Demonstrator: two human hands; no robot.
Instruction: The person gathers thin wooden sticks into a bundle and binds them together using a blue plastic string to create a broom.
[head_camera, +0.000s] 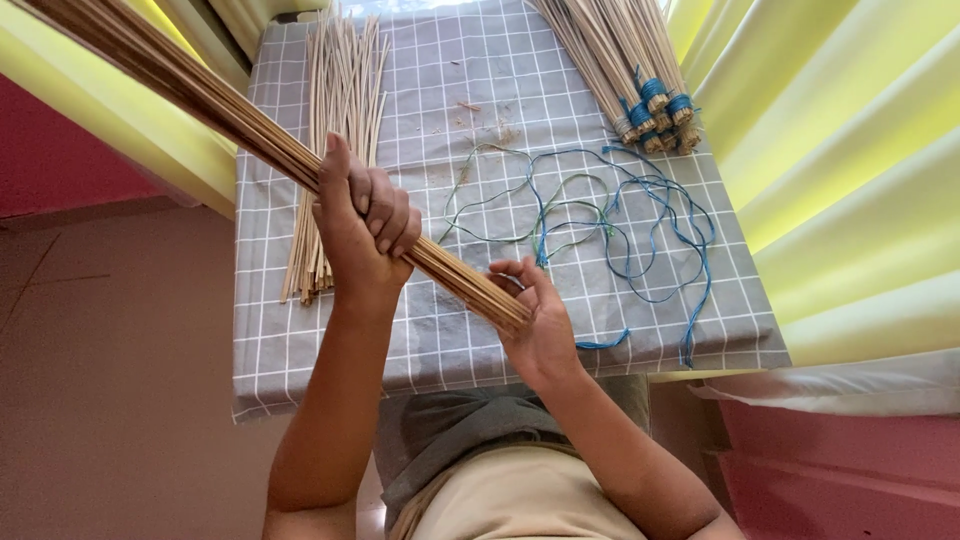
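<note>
My left hand is wrapped around the middle of a bundle of sticks, which slants from the far left down to my right hand, cupped against its near end above the table. On the table, a loose pile of sticks lies left, beyond and partly under my left hand. Tangled cords spread right of centre, and tied bundles lie behind them at the far right.
</note>
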